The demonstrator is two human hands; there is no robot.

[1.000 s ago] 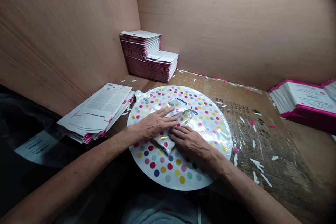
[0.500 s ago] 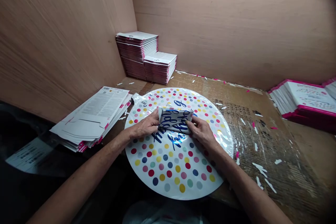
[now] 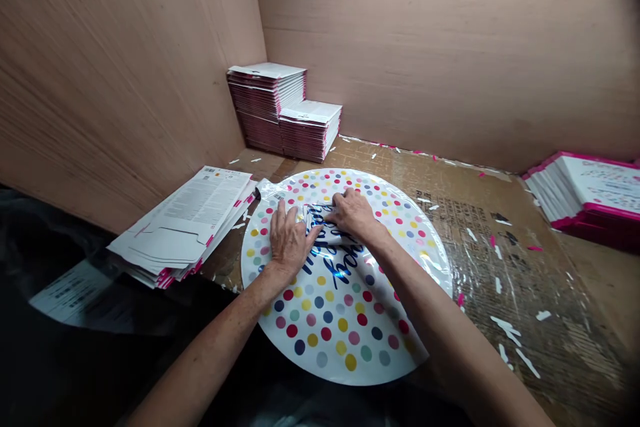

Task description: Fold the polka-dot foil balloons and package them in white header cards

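Note:
A round white foil balloon (image 3: 330,327) with coloured dots lies flat at the table's front edge. On its middle rests a smaller folded foil balloon (image 3: 317,217) with dark blue lettering, partly hidden by both hands. My left hand (image 3: 289,243) lies on its left side, fingers stretched out and thumb reaching across its edge. From the right, my right hand (image 3: 353,215) bends over the folded balloon, fingers curled and pressed together at its upper right edge.
Printed white card sleeves (image 3: 187,213) lie fanned at the left. Two stacks of pink-edged packs (image 3: 280,110) stand in the back corner, with more packs (image 3: 600,190) at the right. Paper scraps (image 3: 506,328) litter the cardboard-covered table (image 3: 480,253). Wooden panels (image 3: 410,47) rise behind and left.
Both hands have gone from holding the folded balloon by its sides to lying over it. It has been lowered onto the flat balloon. My right hand has moved up and left.

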